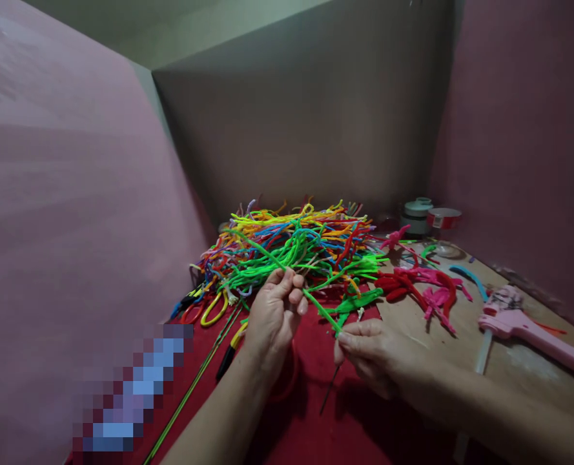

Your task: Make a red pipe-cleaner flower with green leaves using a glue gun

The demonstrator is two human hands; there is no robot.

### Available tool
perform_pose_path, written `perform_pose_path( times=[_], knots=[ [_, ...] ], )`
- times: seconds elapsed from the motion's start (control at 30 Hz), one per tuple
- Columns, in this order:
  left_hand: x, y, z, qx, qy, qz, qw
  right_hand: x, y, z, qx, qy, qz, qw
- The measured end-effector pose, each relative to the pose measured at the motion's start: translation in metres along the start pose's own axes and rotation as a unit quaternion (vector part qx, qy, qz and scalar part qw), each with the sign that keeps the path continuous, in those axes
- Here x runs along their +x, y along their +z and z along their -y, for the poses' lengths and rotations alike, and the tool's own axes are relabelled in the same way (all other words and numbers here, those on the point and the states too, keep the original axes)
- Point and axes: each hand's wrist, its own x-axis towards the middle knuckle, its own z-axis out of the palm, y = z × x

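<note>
A bright green pipe cleaner (pixel 321 310) is stretched between my two hands. My left hand (pixel 277 313) pinches it between thumb and fingertips, and a long end runs up and left over the pile. Lower and to the right, my right hand (pixel 376 354) grips the other end with thumb and forefinger. A thin dark wire (pixel 329 391) sticks out below the right fingers; whether it joins the pipe cleaner I cannot tell. Just behind my hands lies a large heap of many-coloured pipe cleaners (pixel 287 248), green ones at the front.
Bent red and pink pipe-cleaner pieces (pixel 432 290) lie on the brown board (pixel 502 403) at right, beside a pink glue gun (pixel 533 326). Yellow-handled scissors (pixel 214 310) and long thin green-yellow stems (pixel 194 384) are at left on the red cloth (pixel 310 439). A lidded jar (pixel 416 216) stands behind.
</note>
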Motion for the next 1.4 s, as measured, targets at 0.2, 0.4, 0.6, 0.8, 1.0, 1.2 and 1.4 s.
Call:
perform_pose_path(
  times=[0.2, 0.4, 0.6, 0.8, 1.0, 1.2, 1.4],
  knots=[
    [0.005, -0.004, -0.009, 0.016, 0.043, -0.012, 0.999, 0.004, 0.0, 0.0, -0.019, 0.005, -0.025, 0.999],
    [0.008, -0.008, -0.026, 0.01, 0.106, -0.044, 0.993, 0.007, -0.007, 0.004, -0.026, -0.003, -0.046, 0.999],
    [0.013, -0.01, -0.034, 0.026, 0.15, -0.098, 0.983, 0.007, -0.029, 0.019, 0.098, -0.065, -0.117, 0.986],
    [0.019, -0.016, -0.035, 0.054, 0.183, -0.115, 0.975, 0.008, -0.049, 0.024, 0.19, -0.104, -0.123, 0.968],
    [0.025, -0.024, -0.04, 0.054, 0.169, -0.117, 0.977, 0.013, -0.056, 0.025, 0.138, -0.107, -0.149, 0.973],
    [0.027, -0.026, -0.04, 0.041, 0.162, -0.118, 0.979, 0.016, -0.061, 0.024, 0.121, -0.106, -0.199, 0.967],
    [0.028, -0.027, -0.04, 0.05, 0.138, -0.128, 0.981, 0.016, -0.061, 0.026, 0.106, -0.13, -0.237, 0.957]
  ],
)
